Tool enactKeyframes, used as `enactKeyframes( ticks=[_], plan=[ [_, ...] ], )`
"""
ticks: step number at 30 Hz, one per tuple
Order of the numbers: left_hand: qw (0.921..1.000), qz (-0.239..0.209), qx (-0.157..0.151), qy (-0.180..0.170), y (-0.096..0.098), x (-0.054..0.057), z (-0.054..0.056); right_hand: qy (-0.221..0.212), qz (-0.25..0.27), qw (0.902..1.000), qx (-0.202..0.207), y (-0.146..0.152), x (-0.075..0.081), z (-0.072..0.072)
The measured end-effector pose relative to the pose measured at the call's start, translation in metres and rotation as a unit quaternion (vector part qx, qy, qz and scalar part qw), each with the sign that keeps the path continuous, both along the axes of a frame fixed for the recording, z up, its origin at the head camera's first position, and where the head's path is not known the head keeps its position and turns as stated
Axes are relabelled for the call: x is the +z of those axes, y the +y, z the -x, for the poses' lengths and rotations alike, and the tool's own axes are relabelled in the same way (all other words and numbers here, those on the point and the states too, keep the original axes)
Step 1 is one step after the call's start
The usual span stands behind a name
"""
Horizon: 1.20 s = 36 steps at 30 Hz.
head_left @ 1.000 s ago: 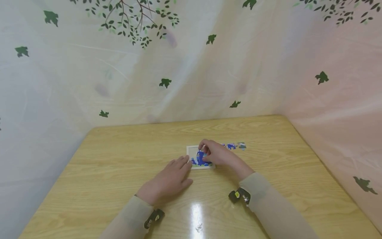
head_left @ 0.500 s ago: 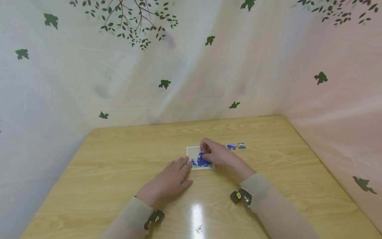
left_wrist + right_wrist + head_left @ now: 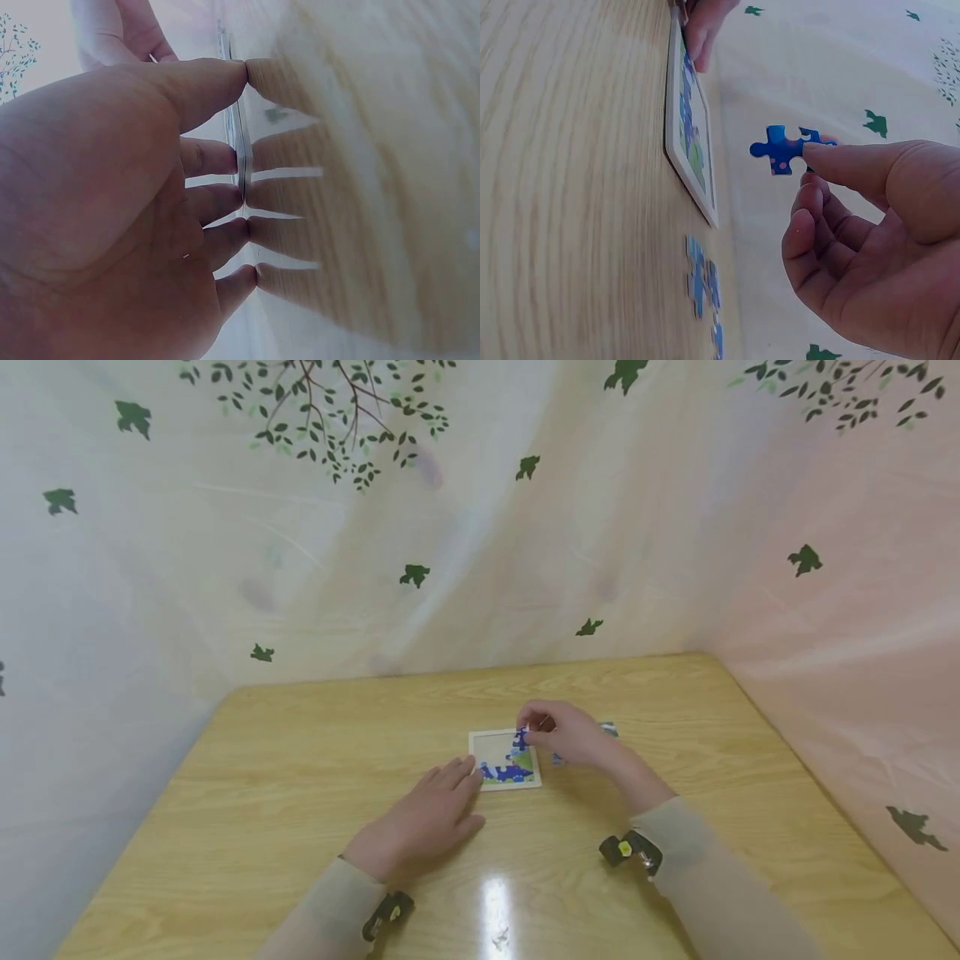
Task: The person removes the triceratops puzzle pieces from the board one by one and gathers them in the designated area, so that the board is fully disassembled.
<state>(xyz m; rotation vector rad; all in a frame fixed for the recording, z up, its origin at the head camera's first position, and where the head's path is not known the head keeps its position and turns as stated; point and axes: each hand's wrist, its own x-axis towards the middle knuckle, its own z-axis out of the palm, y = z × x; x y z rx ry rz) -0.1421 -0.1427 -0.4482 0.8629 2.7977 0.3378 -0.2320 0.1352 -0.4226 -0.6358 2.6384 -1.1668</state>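
A white-rimmed puzzle tray (image 3: pixel 504 788) lies mid-table, with joined blue and green pieces along its near and right sides. Above its far right part, my right hand (image 3: pixel 573 735) pinches a blue puzzle piece (image 3: pixel 781 150) between thumb and fingers. The right wrist view shows that piece held off the tray, pink dots on its face. My left hand (image 3: pixel 427 814) lies with fingers extended, fingertips at the tray's left edge. In the left wrist view, the fingertips (image 3: pixel 236 281) of this hand touch the tabletop and the tray's side.
Loose puzzle pieces (image 3: pixel 696 276) lie on the wooden table (image 3: pixel 300 760) to the right of the tray, partly hidden by my right hand in the head view. A leaf-printed cloth (image 3: pixel 480 543) hangs behind the table and along its sides.
My right hand has lifted from the tray's middle and shifted right with the blue piece, uncovering green pieces beneath. The left hand stays put.
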Motion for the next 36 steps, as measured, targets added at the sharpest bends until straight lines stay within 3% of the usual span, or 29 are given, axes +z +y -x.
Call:
enactKeyframes(
  ticks=[7, 14, 24, 36],
  plan=[
    [0.9999, -0.001, 0.005, -0.01, 0.0, 0.003, -0.002, 0.009, 0.01, 0.9998, -0.012, 0.023, 0.003, -0.003],
    [1.0, 0.0, 0.0, -0.006, 0.0, 0.001, -0.001, -0.012, 0.004, 0.9991, -0.041, 0.044, 0.003, -0.001],
    [1.0, 0.005, 0.0, -0.006, 0.0, 0.001, 0.0, -0.019, -0.011, 0.9992, -0.033, 0.069, 0.007, 0.006],
    [0.9999, 0.006, 0.002, -0.01, 0.0, -0.001, 0.001, -0.083, -0.008, 0.9963, -0.022, 0.084, -0.002, 0.009]
  ],
)
